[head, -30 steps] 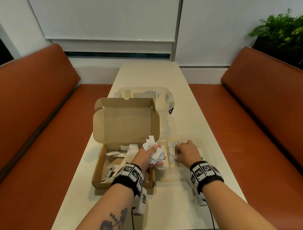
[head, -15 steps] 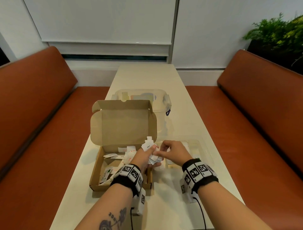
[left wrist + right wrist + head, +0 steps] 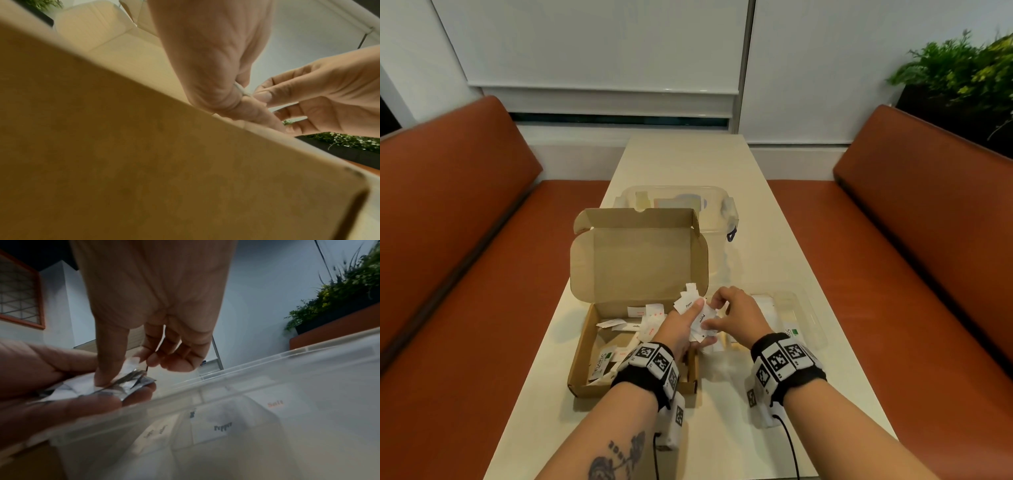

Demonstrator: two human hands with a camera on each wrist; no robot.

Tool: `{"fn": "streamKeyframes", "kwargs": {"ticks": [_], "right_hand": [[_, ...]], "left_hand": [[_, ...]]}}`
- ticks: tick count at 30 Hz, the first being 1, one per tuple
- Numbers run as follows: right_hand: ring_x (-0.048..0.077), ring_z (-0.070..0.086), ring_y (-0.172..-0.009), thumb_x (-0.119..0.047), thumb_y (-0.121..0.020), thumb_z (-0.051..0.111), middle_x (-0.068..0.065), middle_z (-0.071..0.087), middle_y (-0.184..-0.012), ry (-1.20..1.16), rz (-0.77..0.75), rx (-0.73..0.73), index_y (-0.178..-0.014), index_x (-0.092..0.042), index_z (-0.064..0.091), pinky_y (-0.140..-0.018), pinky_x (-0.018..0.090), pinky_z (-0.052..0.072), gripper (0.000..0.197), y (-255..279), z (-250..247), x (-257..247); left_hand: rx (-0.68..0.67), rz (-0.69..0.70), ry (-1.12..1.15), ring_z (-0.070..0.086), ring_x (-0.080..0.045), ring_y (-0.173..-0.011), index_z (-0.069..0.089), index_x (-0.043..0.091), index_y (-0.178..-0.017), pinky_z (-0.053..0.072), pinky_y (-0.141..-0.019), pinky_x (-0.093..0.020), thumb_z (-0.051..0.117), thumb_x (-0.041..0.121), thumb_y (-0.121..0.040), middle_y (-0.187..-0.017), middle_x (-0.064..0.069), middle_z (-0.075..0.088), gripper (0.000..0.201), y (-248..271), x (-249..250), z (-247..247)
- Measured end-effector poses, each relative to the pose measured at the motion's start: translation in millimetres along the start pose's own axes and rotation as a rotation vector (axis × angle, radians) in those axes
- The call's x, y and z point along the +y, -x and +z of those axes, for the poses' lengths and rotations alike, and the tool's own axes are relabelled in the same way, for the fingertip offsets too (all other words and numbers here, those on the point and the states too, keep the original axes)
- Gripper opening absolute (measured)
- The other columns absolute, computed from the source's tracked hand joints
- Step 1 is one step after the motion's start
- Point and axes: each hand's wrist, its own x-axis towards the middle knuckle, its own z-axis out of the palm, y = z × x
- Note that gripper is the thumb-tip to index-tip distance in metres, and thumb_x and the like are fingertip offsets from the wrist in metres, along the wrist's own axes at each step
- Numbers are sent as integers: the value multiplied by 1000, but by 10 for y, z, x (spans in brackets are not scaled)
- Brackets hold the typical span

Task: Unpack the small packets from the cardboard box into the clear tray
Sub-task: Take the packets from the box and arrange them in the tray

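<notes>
— Setting to be entered?
— A café or canteen booth, most likely. A long cream table [image 3: 688, 178] is flanked by two rust-orange upholstered benches [image 3: 448, 212], one along each side.

— Further evidence?
— White roller blinds [image 3: 599, 44] are drawn down over the window at the table's far end. A planter of green foliage [image 3: 962, 68] is set behind the right-hand bench.

— Anything tied to food service?
— Sachets printed "Pepper" [image 3: 223, 428] and "Salt" [image 3: 276, 403] are seen through a clear tray [image 3: 308, 350]. More white sachets [image 3: 616, 323] are lying in an open cardboard box [image 3: 637, 267]. A lidded clear tub [image 3: 722, 219] is placed just behind the box.
</notes>
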Motion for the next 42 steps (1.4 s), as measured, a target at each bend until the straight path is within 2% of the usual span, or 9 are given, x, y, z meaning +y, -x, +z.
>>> {"fn": "streamKeyframes", "kwargs": {"ticks": [4,6,12,16,17,21,25,34,42], "right_hand": [[6,54,-64,-20,-71,79,-4,61,-71,-112,63,-106,-76,-10,66,-66,23,44,17,-17,-9,7],[5,55,-59,-17,-75,77,-4,62,-66,-190,73,-117,-75,-11,66,-59,16,45,12,-9,-40,27],[16,59,-61,-2,-77,68,10,61,-69,-380,122,33,-75,-10,56,-59,21,52,15,-24,-236,65],[11,57,-64,-9,-79,68,3,66,-72,-108,150,103,-77,-17,65,-58,15,43,9,-96,-396,192],[11,57,-69,-13,-80,68,1,66,-75,7,159,83,-81,-16,69,-60,15,41,4,-107,-434,230],[15,62,-91,-16,-86,65,0,69,-99,272,191,-82,-97,-12,74,-82,22,47,14,-115,-444,332],[16,64,-94,-15,-84,66,2,71,-101,415,158,-184,-94,-15,75,-79,20,45,13,-104,-354,321],[17,51,-105,-21,-87,62,2,63,-105,556,50,-131,-99,-27,73,-86,23,43,17,-95,-261,430],[18,49,-102,-18,-83,64,-1,66,-97,559,3,-71,-93,-19,69,-77,22,40,11,-69,-181,501]], "left_hand": [[1,-18,28,72,-23,-77,60,10,-118,59,-54,-31,57,31,-95,-106,-15,70,31,-2,19,5],[-6,-29,36,72,-24,-76,60,9,-114,60,-55,-31,56,30,-95,-97,-14,72,28,4,25,5],[2,-19,-21,69,-29,-88,60,6,-112,60,-57,-31,54,24,-96,-109,-21,66,25,-10,17,-6],[15,-21,-33,68,-32,-97,62,4,-110,60,-58,-30,56,23,-95,-108,-21,67,25,-7,12,-8],[17,-20,-36,67,-33,-99,62,4,-110,60,-57,-30,57,23,-95,-109,-21,67,25,-6,10,-12],[16,-28,-40,66,-34,-101,62,4,-109,60,-58,-32,56,22,-95,-111,-21,65,23,-5,15,-7],[23,-24,-50,67,-31,-96,63,6,-107,60,-56,-31,60,21,-93,-109,-20,66,21,-5,9,-15],[29,0,-50,69,-28,-89,65,5,-106,57,-53,-28,62,21,-91,-103,-18,68,22,-20,-16,-35],[7,-6,-64,69,-26,-87,63,6,-111,58,-54,-28,65,21,-89,-103,-15,67,27,-28,-2,-38]]}}
